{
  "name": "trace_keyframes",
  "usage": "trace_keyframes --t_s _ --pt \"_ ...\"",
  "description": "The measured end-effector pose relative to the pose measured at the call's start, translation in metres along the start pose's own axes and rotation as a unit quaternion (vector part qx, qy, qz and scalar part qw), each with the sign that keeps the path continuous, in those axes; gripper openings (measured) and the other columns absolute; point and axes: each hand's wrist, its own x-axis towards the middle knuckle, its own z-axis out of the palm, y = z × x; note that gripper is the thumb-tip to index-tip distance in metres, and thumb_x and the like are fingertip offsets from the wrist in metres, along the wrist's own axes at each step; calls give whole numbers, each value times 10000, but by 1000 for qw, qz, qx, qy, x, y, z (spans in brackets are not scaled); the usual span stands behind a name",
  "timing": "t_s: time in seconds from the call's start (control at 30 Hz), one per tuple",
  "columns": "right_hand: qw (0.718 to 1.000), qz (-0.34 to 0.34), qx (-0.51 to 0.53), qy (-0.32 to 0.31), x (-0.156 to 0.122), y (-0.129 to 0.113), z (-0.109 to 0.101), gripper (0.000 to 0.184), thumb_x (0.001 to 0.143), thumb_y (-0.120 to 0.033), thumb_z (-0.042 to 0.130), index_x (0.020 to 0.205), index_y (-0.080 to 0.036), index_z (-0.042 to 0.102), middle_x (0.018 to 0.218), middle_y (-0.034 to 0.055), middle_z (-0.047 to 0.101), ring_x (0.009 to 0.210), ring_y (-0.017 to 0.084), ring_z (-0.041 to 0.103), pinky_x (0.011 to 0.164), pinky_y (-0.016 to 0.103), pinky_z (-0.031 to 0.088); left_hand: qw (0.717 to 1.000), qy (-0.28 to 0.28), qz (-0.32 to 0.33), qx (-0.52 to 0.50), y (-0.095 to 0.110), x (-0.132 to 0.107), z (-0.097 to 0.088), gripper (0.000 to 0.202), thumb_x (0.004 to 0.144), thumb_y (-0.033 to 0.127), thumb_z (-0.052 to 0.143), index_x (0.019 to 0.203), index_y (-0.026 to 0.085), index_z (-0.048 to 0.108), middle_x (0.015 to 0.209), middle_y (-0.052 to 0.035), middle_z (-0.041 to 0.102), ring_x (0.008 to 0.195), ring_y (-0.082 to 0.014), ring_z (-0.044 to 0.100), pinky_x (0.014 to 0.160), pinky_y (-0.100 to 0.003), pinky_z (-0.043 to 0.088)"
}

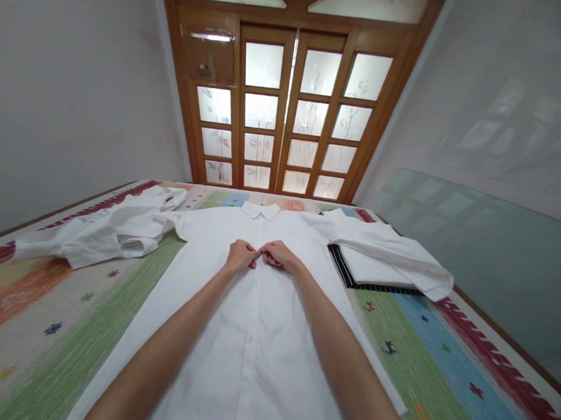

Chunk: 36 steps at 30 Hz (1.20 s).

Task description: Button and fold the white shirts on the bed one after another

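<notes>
A white long-sleeved shirt [217, 344] lies face up and spread out, its collar [260, 210] at the far end and its button placket running down the middle. My left hand [242, 254] and my right hand [279, 255] meet on the upper placket, below the collar. Both have their fingers pinched on the shirt's front edge, fingertips touching or nearly so. Any button between them is too small to make out. The right sleeve in view [400, 254] lies across a folded white cloth [371, 268] with a black striped edge.
A crumpled white garment [115, 226] lies at the left, close to the shirt's other sleeve. Beneath everything is a colourful striped cloth [115, 314]. A greenish glass panel [485, 258] leans along the right wall. Wooden doors [286, 110] with glass panes stand beyond.
</notes>
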Motion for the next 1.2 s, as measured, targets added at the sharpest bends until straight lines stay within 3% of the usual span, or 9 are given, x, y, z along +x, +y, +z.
trace_keyframes --t_s 0.23,0.5,0.8,1.07,1.2 --pt "1000 -7 1 7 2 3 0 148 760 -139 503 723 -128 646 410 -63 518 281 41 315 280 164 167 998 -18 -32 -48 -7 11 -3 52 711 131 680 680 104 712 535 -36 688 537 -126 672 575 -179 524" --pt "997 -35 -57 29 1 6 3 125 744 -156 563 623 -145 594 394 -57 509 272 43 314 268 169 187 994 -31 -19 -102 -14 18 -4 108 666 102 677 559 113 664 487 -28 656 521 -130 656 615 -214 534" --pt "999 11 -33 30 -2 -4 7 136 722 -108 561 591 -145 566 390 -68 479 283 35 321 271 161 166 984 -58 -15 -170 -16 22 -5 177 668 83 668 505 133 620 448 4 615 446 -96 583 556 -206 512" --pt "999 -11 -27 25 0 -3 7 167 719 -153 595 561 -153 541 361 -87 423 282 26 284 277 162 148 983 -62 8 -171 -17 22 -8 153 691 137 654 538 133 651 494 -5 635 462 -92 569 544 -201 489" --pt "999 -9 -29 17 0 -3 7 144 730 -175 616 595 -143 576 368 -88 429 280 25 265 280 170 137 997 -27 17 -76 -12 19 -9 125 688 167 658 570 136 682 494 -3 637 510 -103 593 577 -193 476"
